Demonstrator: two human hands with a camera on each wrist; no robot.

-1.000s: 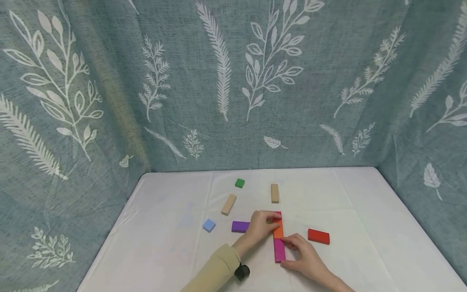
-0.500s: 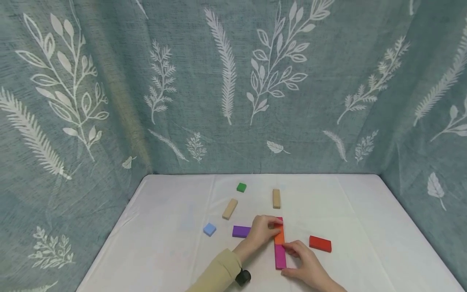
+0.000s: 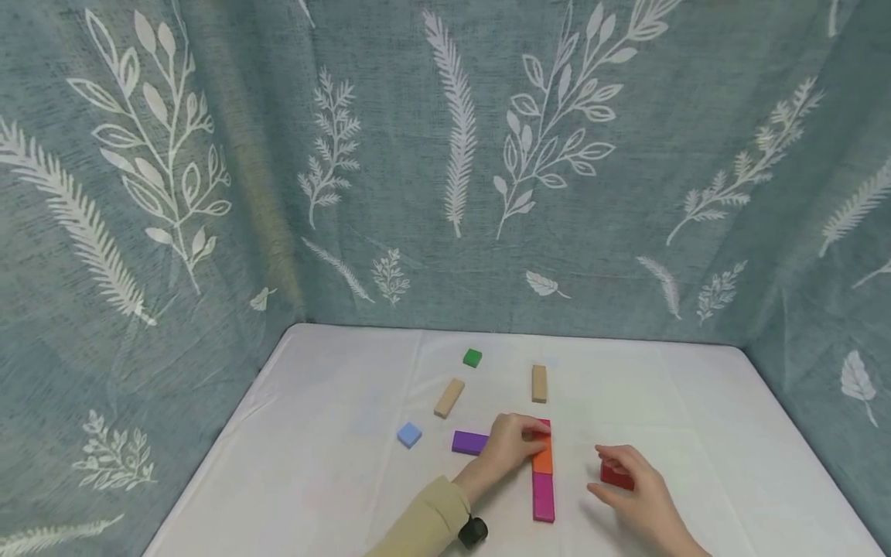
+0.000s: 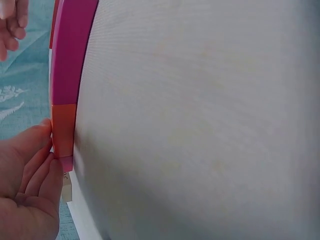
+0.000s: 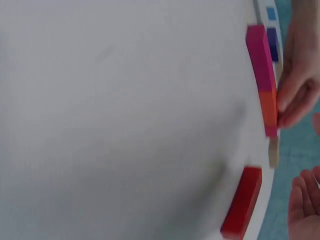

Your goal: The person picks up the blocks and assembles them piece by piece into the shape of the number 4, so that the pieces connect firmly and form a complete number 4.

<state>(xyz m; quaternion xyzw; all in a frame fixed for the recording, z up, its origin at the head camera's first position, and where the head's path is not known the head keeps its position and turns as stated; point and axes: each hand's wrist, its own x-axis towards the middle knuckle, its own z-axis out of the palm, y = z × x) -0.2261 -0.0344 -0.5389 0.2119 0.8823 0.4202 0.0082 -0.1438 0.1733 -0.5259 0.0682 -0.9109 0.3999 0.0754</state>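
My left hand [image 3: 511, 445] lies at the far part of a straight row of blocks, with thumb and fingertips against the orange block [image 3: 542, 461] and the small pink block [image 3: 546, 423] beyond it. The magenta block [image 3: 544, 497] continues the row nearer to me, end to end with the orange one. My right hand [image 3: 640, 491] is over the red block [image 3: 617, 475], thumb and fingers spread apart and partly hiding it. In the right wrist view the red block [image 5: 242, 202] lies on the table, apart from the right-hand fingers [image 5: 302, 202].
Left of my left hand lie a purple block [image 3: 469, 442] and a light blue block [image 3: 409, 435]. Farther back are two wooden blocks [image 3: 449, 398] and a green block [image 3: 472, 358]. A leaf-patterned curtain [image 3: 418, 155] surrounds the white table [image 3: 334, 464].
My right hand has left the magenta block and moved right, over the red block. The left hand stays at the orange block. The head view has shifted slightly.
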